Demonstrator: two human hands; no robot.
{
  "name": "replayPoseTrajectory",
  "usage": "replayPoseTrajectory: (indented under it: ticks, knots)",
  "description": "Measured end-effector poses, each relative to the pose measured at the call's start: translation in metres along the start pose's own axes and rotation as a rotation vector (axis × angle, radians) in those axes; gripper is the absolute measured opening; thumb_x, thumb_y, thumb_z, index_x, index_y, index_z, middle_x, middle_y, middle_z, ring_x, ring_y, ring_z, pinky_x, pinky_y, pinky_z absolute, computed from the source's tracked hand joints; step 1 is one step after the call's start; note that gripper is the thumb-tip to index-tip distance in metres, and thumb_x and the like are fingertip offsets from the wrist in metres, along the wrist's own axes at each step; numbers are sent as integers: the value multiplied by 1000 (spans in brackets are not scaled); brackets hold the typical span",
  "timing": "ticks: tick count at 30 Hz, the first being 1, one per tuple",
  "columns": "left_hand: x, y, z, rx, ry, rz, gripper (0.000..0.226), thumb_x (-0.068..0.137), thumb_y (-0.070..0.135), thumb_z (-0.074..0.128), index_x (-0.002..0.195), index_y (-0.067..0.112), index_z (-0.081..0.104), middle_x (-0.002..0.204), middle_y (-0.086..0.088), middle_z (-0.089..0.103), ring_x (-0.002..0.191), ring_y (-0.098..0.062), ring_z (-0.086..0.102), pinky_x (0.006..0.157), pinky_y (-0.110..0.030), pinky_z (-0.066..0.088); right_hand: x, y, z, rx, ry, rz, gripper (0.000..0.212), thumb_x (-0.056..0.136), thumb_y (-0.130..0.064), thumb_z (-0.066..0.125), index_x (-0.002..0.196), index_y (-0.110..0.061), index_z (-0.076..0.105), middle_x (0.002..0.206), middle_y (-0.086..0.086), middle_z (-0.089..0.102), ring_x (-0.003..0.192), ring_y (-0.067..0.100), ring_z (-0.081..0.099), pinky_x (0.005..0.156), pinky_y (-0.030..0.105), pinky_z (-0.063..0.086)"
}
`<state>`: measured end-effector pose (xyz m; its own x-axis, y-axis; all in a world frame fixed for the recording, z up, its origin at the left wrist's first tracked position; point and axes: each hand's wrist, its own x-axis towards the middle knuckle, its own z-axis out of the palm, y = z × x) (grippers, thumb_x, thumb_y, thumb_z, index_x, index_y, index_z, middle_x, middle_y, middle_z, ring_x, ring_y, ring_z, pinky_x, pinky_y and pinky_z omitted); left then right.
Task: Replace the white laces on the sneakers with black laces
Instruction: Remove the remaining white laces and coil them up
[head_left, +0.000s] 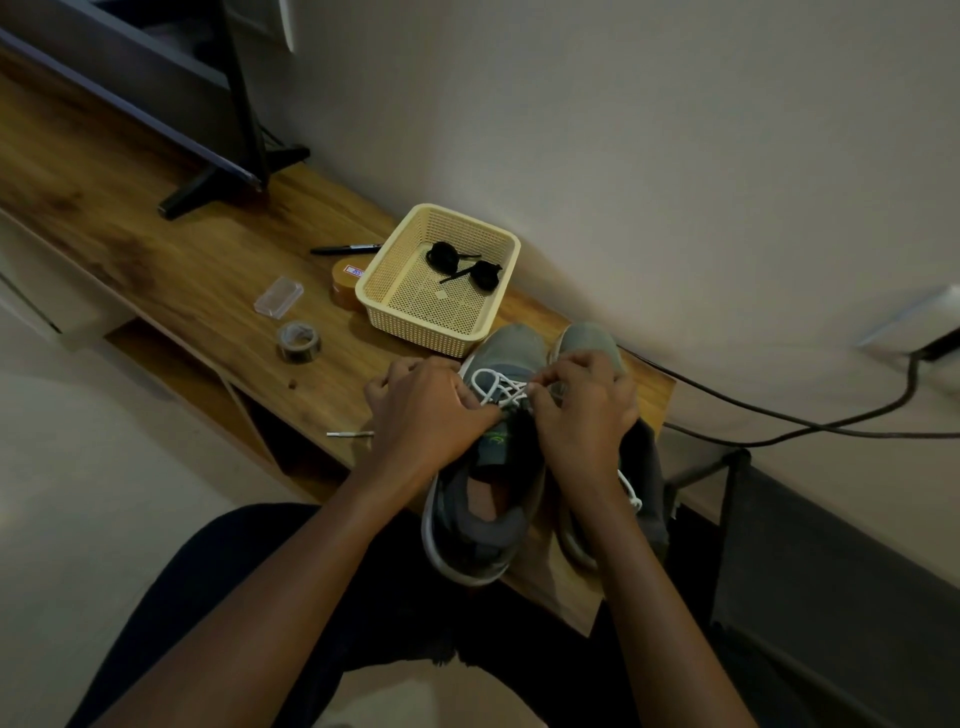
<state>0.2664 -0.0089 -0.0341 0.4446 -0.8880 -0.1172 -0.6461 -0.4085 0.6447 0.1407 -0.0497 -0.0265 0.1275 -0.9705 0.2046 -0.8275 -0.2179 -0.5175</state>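
**Wooden shelf (208, 270) station: white lace (496, 387) part-drawn from one shoe**

Both shoes stand on the shelf against the wall, toes away from me. The grey sneaker (478, 525) lies lengthwise, heel nearest; its lace crosses the forward eyelets directly between my fingertips. My right hand (582, 410) pinches a crossing from the right. My left hand (426, 410), fingers curled, appears to grip the lace at the tongue edge. The second sneaker (587, 338) sits just beside. The black laces (462, 262) lie coiled in the basket (379, 306) beyond the toes, nearer my left hand.
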Motion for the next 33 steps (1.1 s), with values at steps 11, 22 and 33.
replayPoseTrajectory:
  ticks: [11, 22, 33]
  knots:
    - [-1, -1, 1, -7, 0, 8, 24, 76, 45, 69, 73, 21, 70, 114, 16, 59, 127, -12, 33, 101, -39, 19, -5, 2, 7, -229, -145, -221, 13, 85, -20, 62, 95, -19, 71, 135, -1, 46, 133, 29, 22, 106, 48, 10]
    - [0, -4, 2, 14, 18, 3, 20, 76, 41, 70, 67, 24, 64, 112, 13, 61, 125, -14, 36, 100, -40, 21, 11, 7, -19, -18, 61, 27, 15, 91, -17, 53, 102, -13, 62, 122, 8, 51, 117, 28, 37, 99, 38, 25]
    - [2, -1, 2, -59, -73, -59, 22, 75, 44, 69, 67, 26, 59, 76, 17, 58, 88, -9, 52, 91, -37, 28, -1, 5, -6, -247, -245, -201, 21, 85, -22, 61, 102, -27, 71, 141, -7, 42, 137, 26, 14, 110, 48, 8]
